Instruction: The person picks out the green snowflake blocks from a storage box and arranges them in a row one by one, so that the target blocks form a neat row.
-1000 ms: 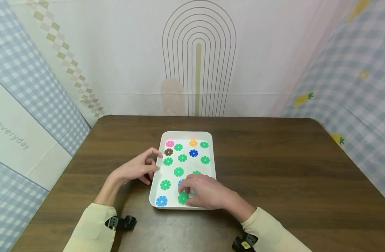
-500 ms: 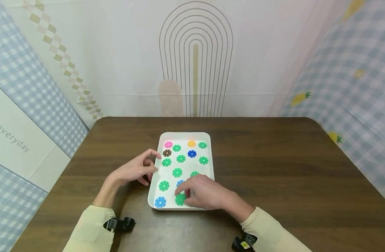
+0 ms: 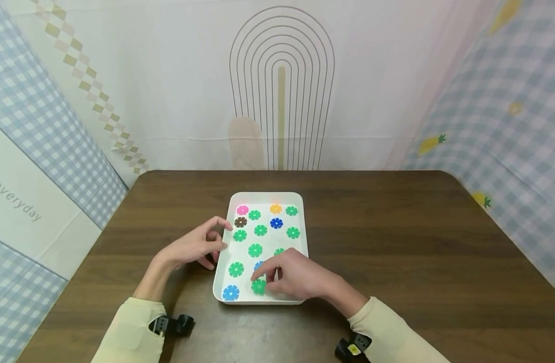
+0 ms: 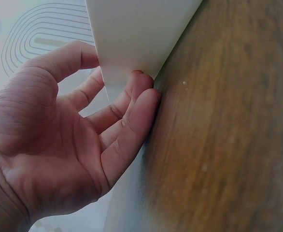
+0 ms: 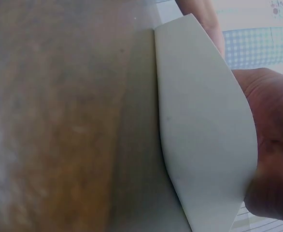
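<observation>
A shallow white tray (image 3: 227,257) lies on the table with several notched plastic snowflake discs spread flat in it. My left hand (image 3: 193,245) holds the tray's left rim: its thumb and a finger reach the rim. In the left wrist view, my other fingers press the outer wall (image 4: 132,38). My right hand (image 3: 295,275) is over the tray's near right part. Its thumb and index finger are at opposite edges of a green snowflake disc (image 3: 259,287). A blue disc (image 3: 258,266) is partly hidden behind the right hand. In the right wrist view, the tray's wall (image 5: 204,111) hides my fingertips.
Other green discs (image 3: 255,250), a light blue disc (image 3: 230,292), and pink (image 3: 242,209), brown (image 3: 240,222), orange (image 3: 275,208) and dark blue (image 3: 276,223) discs lie in the tray. The brown wooden table (image 3: 373,252) extends around it. Patterned cloth (image 3: 182,91) hangs behind.
The green disc at my right thumb has shifted slightly left and away from me, together with the right hand. My left hand stays at the rim. The head view has shifted a little.
</observation>
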Demonstrator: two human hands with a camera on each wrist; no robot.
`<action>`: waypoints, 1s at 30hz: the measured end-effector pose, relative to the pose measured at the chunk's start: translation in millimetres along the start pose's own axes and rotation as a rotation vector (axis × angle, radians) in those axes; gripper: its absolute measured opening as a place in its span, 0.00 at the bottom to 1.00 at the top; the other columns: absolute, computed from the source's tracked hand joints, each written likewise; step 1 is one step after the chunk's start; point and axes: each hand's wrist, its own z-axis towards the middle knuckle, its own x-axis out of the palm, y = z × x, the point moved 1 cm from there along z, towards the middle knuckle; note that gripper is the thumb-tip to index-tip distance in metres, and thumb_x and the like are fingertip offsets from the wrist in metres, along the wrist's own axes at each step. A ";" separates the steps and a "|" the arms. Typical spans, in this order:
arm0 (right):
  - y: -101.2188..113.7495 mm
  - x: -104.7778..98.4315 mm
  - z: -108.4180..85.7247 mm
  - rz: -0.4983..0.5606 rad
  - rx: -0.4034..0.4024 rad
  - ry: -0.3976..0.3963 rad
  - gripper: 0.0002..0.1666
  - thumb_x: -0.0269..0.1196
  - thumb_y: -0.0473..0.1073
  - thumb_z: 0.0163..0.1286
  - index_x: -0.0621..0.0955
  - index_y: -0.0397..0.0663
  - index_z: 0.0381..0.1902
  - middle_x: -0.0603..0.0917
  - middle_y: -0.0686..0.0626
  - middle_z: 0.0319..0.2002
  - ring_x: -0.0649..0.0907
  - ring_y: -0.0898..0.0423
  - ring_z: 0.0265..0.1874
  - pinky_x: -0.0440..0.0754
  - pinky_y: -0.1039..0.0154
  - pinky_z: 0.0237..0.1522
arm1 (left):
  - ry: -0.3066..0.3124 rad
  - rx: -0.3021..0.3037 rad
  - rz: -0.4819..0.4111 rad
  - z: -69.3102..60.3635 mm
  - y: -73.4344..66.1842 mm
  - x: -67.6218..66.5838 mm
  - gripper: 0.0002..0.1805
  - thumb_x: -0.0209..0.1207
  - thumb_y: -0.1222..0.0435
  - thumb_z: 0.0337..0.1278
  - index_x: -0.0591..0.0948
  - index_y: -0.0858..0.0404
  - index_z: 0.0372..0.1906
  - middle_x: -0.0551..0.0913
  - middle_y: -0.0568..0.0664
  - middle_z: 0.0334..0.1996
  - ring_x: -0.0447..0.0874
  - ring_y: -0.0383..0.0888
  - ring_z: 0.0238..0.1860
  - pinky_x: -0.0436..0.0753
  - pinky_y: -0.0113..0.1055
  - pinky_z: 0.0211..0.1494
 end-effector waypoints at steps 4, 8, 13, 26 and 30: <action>-1.5 -4.7 0.4 0.114 0.024 -0.031 0.15 0.71 0.36 0.68 0.91 0.60 0.49 0.86 0.60 0.29 0.78 0.63 0.26 0.77 0.69 0.31 | 0.000 0.001 -0.003 -0.8 -1.0 0.8 0.27 0.59 0.65 0.72 0.65 0.61 0.69 0.79 0.54 0.32 0.81 0.48 0.32 0.88 0.43 0.33; -3.4 -9.2 0.9 0.182 0.045 -0.064 0.14 0.72 0.39 0.68 0.92 0.60 0.49 0.87 0.58 0.31 0.80 0.59 0.31 0.78 0.68 0.35 | -0.002 0.000 -0.005 -1.0 -2.2 1.4 0.27 0.60 0.65 0.71 0.65 0.60 0.69 0.79 0.54 0.33 0.81 0.48 0.33 0.88 0.43 0.33; -4.7 -13.8 0.4 0.239 0.066 -0.099 0.14 0.73 0.41 0.68 0.91 0.58 0.51 0.87 0.56 0.33 0.80 0.56 0.32 0.79 0.67 0.36 | -0.006 -0.005 0.001 -1.0 -2.5 1.4 0.27 0.60 0.65 0.71 0.65 0.60 0.69 0.79 0.54 0.33 0.82 0.48 0.33 0.88 0.43 0.33; -16.1 -49.6 -19.9 0.360 0.138 -0.288 0.18 0.73 0.42 0.69 0.89 0.53 0.57 0.84 0.46 0.37 0.74 0.55 0.18 0.72 0.68 0.19 | -0.015 -0.015 0.001 -2.0 -6.9 3.2 0.27 0.59 0.66 0.72 0.65 0.60 0.70 0.80 0.55 0.35 0.83 0.49 0.32 0.88 0.44 0.34; -23.8 -63.8 -32.2 0.358 0.149 -0.382 0.18 0.72 0.41 0.69 0.88 0.54 0.57 0.83 0.44 0.36 0.73 0.54 0.18 0.71 0.67 0.18 | -0.022 -0.020 -0.004 -2.6 -7.4 4.0 0.27 0.58 0.66 0.72 0.65 0.60 0.70 0.81 0.55 0.35 0.83 0.48 0.31 0.89 0.44 0.33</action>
